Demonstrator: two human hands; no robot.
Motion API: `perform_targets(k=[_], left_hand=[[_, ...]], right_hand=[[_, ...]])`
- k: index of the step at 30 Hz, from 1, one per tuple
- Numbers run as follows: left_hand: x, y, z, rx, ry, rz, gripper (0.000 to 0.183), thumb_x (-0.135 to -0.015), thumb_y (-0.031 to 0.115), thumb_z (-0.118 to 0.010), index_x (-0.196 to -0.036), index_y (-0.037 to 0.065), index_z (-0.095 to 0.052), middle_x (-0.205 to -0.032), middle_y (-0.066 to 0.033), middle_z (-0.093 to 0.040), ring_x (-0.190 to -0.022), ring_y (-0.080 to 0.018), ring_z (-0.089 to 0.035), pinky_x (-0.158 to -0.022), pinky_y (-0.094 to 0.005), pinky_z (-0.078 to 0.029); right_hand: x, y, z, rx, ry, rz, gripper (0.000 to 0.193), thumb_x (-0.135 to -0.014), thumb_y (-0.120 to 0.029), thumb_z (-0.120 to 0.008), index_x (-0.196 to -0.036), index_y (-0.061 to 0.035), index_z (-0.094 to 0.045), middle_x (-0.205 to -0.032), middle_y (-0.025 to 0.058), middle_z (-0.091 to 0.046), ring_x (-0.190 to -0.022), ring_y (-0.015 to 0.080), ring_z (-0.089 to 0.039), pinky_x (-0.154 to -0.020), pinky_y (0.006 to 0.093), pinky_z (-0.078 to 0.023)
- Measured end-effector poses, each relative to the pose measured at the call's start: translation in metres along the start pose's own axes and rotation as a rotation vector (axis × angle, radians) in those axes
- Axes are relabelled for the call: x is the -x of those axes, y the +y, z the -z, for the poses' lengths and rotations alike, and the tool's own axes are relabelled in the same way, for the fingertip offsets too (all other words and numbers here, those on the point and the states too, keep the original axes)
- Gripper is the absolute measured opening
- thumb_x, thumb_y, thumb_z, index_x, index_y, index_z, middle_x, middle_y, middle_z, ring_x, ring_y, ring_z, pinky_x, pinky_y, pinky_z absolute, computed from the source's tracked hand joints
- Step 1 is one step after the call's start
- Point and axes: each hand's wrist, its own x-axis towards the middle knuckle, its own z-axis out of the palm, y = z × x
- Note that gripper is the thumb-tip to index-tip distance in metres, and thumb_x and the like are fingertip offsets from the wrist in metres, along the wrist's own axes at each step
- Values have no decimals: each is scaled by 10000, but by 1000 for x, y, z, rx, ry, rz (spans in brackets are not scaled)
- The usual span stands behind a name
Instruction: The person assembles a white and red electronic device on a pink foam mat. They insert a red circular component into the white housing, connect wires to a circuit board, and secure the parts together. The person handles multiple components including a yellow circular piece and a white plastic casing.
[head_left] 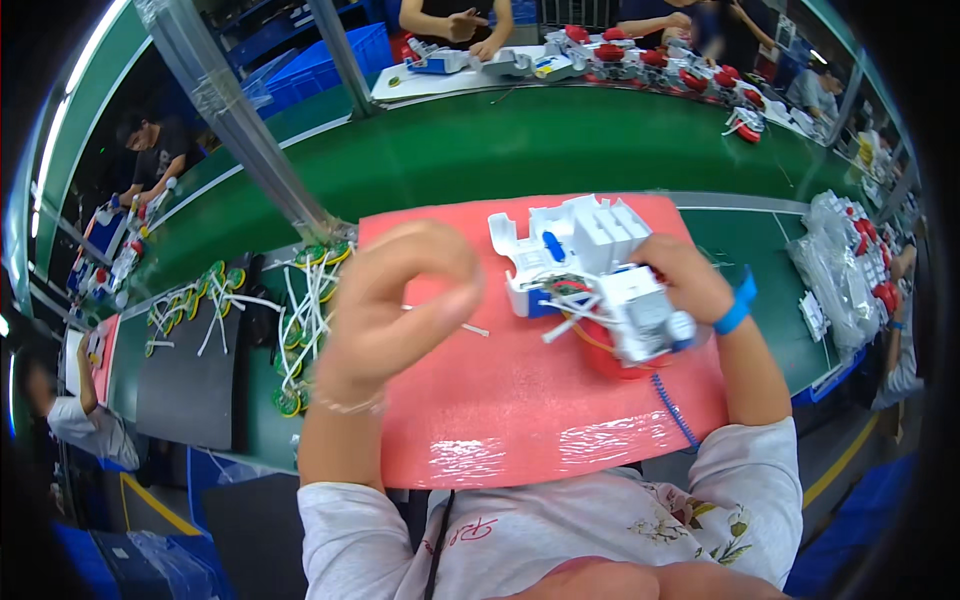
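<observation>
My right hand (685, 280), with a blue band at the wrist, grips the upper right side of a white plastic housing (570, 235). The housing lies open on a pink foam mat (480, 420); blue parts show inside and along its sides. Attached or resting at its near end is a white-and-grey mechanism (640, 315) with loose wires, and a round red part (612, 362) shows beneath. My left hand (400, 290) is raised over the mat's left side, slightly blurred, thumb and fingertips closed together. Anything between them is hidden. A thin white strip (475, 328) lies just beyond the thumb.
Left of the mat, round green circuit boards (290, 330) with white wires lie beside a dark panel (190, 375). A blue coiled cord (672, 408) crosses the mat's right side. Bagged parts (840, 270) stand at right. Beyond the green belt (520, 140), other people handle similar housings.
</observation>
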Motion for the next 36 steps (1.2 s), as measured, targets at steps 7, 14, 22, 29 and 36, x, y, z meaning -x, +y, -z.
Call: perform_targets(k=[7, 14, 22, 29, 36], left_hand=[[40, -38, -64, -593, -391, 60, 638, -602, 162, -703, -1186, 89, -456, -1230, -147, -437, -1061, -329, -453, -911, -456, -349], [39, -66, -102, -719, -300, -24, 778, -544, 311, -758, -1209, 74, -431, -1242, -155, -431, -1028, -340, -469, -885, -444, -370], [15, -74, -83, 159, 50, 296, 820, -652, 374, -713, -1279, 6, -333, -1228, -125, -460, -1139, -199, -450, -959, -359, -367], [20, -88, -76, 643, 413, 580, 694, -786, 580, -411, -1253, 67, -393, -1235, -107, -468, -1119, -261, -477, -935, -408, -396], [28, -98, -70, 873, 668, 608, 652, -858, 569, -297, -1257, 55, -355, -1214, -126, -480, -1067, -261, -526, -828, -453, -490]], right_hand=[[-33, -22, -40, 63, -110, 15, 212, -684, -26, -597, -894, -24, -576, -936, 132, -563, -914, 314, -525, -792, 378, -427], [-16, -32, -22, 298, 157, 231, 160, -672, -71, -590, -829, -41, -587, -883, 99, -569, -863, 276, -545, -745, 382, -441], [-42, -14, 23, -484, -179, 26, 265, -771, -140, -612, -1001, -24, -549, -927, 55, -572, -881, 143, -527, -772, 278, -432], [-81, -23, 5, -710, -67, -169, 375, -835, -167, -583, -1166, -25, -479, -1084, 58, -534, -921, 136, -521, -808, 244, -426], [-66, -26, -9, -454, 28, -95, 307, -804, -270, -605, -930, 10, -597, -771, 93, -595, -672, 154, -545, -620, 283, -435]])
